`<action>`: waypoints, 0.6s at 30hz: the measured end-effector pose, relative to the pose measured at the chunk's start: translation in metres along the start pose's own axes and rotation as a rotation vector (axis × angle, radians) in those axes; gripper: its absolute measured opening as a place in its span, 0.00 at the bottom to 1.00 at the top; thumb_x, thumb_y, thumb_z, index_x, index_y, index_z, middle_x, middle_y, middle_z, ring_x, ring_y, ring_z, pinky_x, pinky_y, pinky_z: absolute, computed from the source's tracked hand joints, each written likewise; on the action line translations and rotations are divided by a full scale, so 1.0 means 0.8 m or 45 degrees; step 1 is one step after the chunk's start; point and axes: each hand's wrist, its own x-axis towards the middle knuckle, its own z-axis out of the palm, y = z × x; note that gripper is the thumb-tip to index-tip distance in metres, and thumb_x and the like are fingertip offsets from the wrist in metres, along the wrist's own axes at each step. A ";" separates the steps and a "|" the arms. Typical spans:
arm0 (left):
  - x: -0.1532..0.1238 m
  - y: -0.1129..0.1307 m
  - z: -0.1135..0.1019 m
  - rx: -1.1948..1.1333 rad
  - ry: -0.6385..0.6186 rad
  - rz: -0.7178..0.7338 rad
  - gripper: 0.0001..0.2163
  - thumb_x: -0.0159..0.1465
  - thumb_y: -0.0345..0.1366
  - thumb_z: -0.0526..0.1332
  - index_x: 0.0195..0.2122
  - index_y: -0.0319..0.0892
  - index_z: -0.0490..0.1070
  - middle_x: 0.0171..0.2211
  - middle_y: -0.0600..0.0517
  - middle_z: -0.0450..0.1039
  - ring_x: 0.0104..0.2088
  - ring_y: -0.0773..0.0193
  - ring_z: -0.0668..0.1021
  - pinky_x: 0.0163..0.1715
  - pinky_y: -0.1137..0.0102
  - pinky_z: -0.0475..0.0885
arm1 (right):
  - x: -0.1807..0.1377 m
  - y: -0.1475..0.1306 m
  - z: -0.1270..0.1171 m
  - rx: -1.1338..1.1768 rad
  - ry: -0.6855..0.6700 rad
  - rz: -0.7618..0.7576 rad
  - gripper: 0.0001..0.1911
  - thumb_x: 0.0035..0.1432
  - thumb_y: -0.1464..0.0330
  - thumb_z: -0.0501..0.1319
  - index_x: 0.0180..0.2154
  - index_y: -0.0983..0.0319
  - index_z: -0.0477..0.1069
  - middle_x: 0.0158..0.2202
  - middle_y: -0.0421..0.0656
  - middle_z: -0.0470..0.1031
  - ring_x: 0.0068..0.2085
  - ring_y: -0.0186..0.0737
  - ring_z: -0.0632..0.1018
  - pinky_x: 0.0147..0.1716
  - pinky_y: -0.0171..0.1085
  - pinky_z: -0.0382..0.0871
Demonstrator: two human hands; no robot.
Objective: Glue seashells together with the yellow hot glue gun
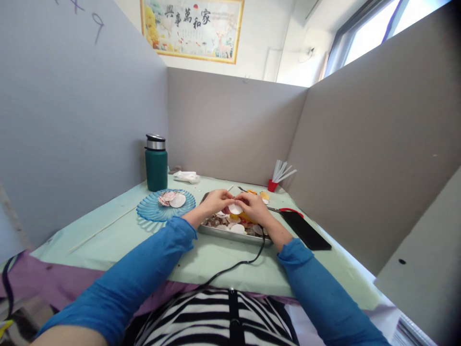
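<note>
- My left hand (218,200), just below the middle of the frame, pinches one edge of a white, shell-like disc (236,209) with its fingertips.
- My right hand (255,207), just right of it, grips the disc's other side.
- The disc is above a metal tray (230,234) of mixed pieces (237,229), at lower centre.
- Left of centre, a blue plate (144,211) bears pale shells (177,200).
- Right of centre lies a black slab (306,231), near red-handled scissors (292,210).
</note>
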 end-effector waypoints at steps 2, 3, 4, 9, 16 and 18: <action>0.002 -0.002 -0.001 0.046 0.040 0.004 0.11 0.57 0.40 0.62 0.36 0.36 0.70 0.18 0.52 0.72 0.21 0.66 0.77 0.20 0.77 0.68 | 0.000 -0.001 0.000 -0.023 -0.016 -0.007 0.09 0.58 0.66 0.57 0.34 0.61 0.75 0.30 0.41 0.76 0.32 0.35 0.72 0.31 0.33 0.61; 0.003 -0.003 -0.002 0.068 0.053 0.010 0.10 0.57 0.39 0.62 0.35 0.37 0.70 0.18 0.53 0.72 0.20 0.67 0.77 0.20 0.77 0.68 | 0.000 -0.001 0.000 -0.034 -0.024 -0.007 0.09 0.58 0.66 0.57 0.34 0.61 0.75 0.30 0.41 0.76 0.32 0.35 0.72 0.31 0.33 0.61; 0.003 -0.003 -0.002 0.085 0.063 0.021 0.09 0.57 0.38 0.61 0.35 0.37 0.70 0.17 0.53 0.72 0.20 0.67 0.76 0.20 0.78 0.67 | 0.000 -0.001 0.000 -0.043 -0.034 -0.003 0.10 0.58 0.66 0.57 0.34 0.61 0.75 0.30 0.41 0.76 0.31 0.35 0.72 0.31 0.33 0.61; -0.001 -0.001 -0.001 0.073 0.051 0.037 0.08 0.56 0.38 0.61 0.34 0.38 0.70 0.18 0.54 0.72 0.20 0.68 0.76 0.20 0.78 0.67 | 0.000 0.000 0.001 -0.056 -0.081 0.016 0.10 0.58 0.66 0.57 0.34 0.62 0.75 0.29 0.41 0.75 0.29 0.33 0.71 0.30 0.32 0.60; 0.002 0.005 -0.002 0.293 0.139 0.120 0.07 0.57 0.37 0.61 0.33 0.39 0.72 0.23 0.52 0.74 0.24 0.66 0.77 0.25 0.75 0.69 | 0.001 0.003 0.001 -0.053 -0.041 0.058 0.08 0.57 0.67 0.57 0.32 0.62 0.74 0.28 0.41 0.75 0.29 0.34 0.71 0.29 0.32 0.60; -0.004 0.023 -0.003 0.491 0.304 0.241 0.07 0.55 0.37 0.63 0.34 0.40 0.73 0.30 0.50 0.75 0.29 0.64 0.77 0.30 0.73 0.70 | 0.001 0.004 0.002 -0.058 -0.010 0.068 0.08 0.57 0.67 0.57 0.33 0.62 0.74 0.29 0.41 0.75 0.30 0.34 0.71 0.30 0.32 0.61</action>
